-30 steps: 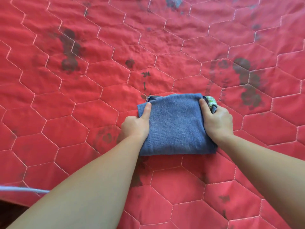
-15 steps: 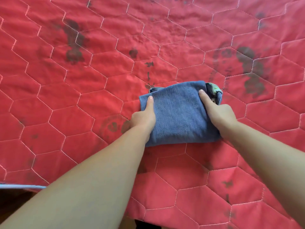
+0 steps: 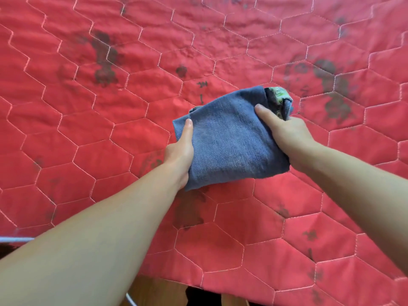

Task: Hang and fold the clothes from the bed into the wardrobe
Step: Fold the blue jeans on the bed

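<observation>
Head view: a person's two bare forearms are reaching out over a red quilted bedcover with pale hexagon stitching and dark faded prints (image 3: 92, 133), both hands clasping one garment.
Garment: a folded blue denim garment with a green patterned lining showing at its far right corner (image 3: 227, 138) is sitting between the hands, above the middle of the bedcover; whether its underside is touching the cover cannot be told.
Left hand: the left hand (image 3: 180, 151) is gripping the bundle's left edge, thumb lying along the top face and fingers tucked out of sight beneath.
Right hand: the right hand (image 3: 287, 133) is holding the right edge the same way, thumb pressing on the denim and fingers curling under and round the side near the green lining.
Handling: the cloth is looking soft yet fairly thick, light enough to carry, and likely to spring open if only one layer is pinched.
Where to hold: clamping all layers together at the two opposite side edges, as both hands are doing, is probably keeping the fold intact.
Stage: folding is appearing finished for this piece; carrying it to the wardrobe, which is not in view, is seeming the next step.
Foreground: a strip of brown floor (image 3: 159, 292) is showing below the cover's near edge.
</observation>
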`<state>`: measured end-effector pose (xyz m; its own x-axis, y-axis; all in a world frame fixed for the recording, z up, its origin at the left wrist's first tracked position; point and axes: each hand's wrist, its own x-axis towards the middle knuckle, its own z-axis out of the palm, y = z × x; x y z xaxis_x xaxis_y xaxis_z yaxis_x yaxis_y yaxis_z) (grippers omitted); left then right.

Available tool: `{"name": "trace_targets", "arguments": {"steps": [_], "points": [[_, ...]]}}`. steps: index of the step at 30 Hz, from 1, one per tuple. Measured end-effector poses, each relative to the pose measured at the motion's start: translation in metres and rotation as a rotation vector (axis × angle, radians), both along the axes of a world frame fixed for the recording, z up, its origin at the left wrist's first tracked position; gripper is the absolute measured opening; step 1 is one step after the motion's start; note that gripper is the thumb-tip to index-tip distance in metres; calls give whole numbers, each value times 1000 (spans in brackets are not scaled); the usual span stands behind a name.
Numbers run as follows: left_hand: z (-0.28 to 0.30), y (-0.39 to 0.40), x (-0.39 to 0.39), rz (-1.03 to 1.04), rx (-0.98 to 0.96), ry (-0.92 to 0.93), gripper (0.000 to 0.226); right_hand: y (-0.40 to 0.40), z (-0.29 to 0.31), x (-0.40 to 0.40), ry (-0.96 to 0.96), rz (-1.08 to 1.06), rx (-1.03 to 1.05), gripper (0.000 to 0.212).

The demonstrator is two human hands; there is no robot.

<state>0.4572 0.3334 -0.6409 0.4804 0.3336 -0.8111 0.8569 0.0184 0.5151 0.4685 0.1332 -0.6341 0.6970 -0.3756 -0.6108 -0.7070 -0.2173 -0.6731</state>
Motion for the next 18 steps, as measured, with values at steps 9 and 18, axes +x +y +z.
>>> {"name": "trace_targets", "arguments": {"steps": [9,18], "points": [[267,31,79,7,101,-424,70,29,261,67,-382,55,26,38],[551,76,-5,217,188,-782,72,72,543,28,-731,245,157,36]]}}
